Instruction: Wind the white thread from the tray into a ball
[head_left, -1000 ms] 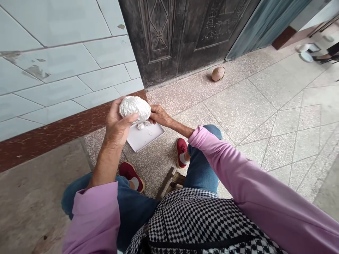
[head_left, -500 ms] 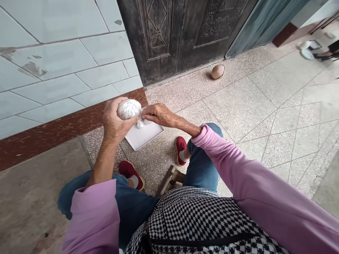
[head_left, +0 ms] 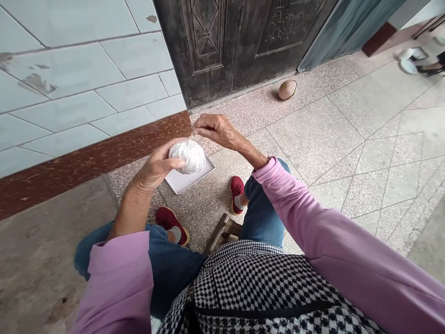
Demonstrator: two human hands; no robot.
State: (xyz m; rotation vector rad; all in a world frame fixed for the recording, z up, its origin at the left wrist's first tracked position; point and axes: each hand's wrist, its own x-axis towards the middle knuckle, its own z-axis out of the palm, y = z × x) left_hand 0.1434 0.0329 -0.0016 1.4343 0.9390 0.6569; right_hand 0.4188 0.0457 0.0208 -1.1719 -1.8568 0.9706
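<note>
My left hand [head_left: 158, 163] is wrapped around a white ball in clear plastic wrap [head_left: 192, 157], its thumb lying across the front. At the ball's upper edge, my right hand [head_left: 219, 130] pinches a thin gathered end of the plastic, thumb and fingers pressed together. The film looks stretched between the ball and those fingertips. Below the ball, a shallow white tray [head_left: 181, 185] lies on the floor, partly hidden by the ball and my left hand. What is inside the wrapping cannot be made out.
A pinkish ball [head_left: 287, 90] rests on the floor by the dark carved door [head_left: 239, 51]. The tiled wall [head_left: 76, 69] rises at the left. My red shoes [head_left: 237, 189] flank a small wooden stool [head_left: 225, 232]. Blurred pale items [head_left: 407, 67] stand at the far right.
The ball has turned and shifted right and slightly down in my left hand. My right hand has risen from the ball's lower right side to its top, still pinching the plastic.
</note>
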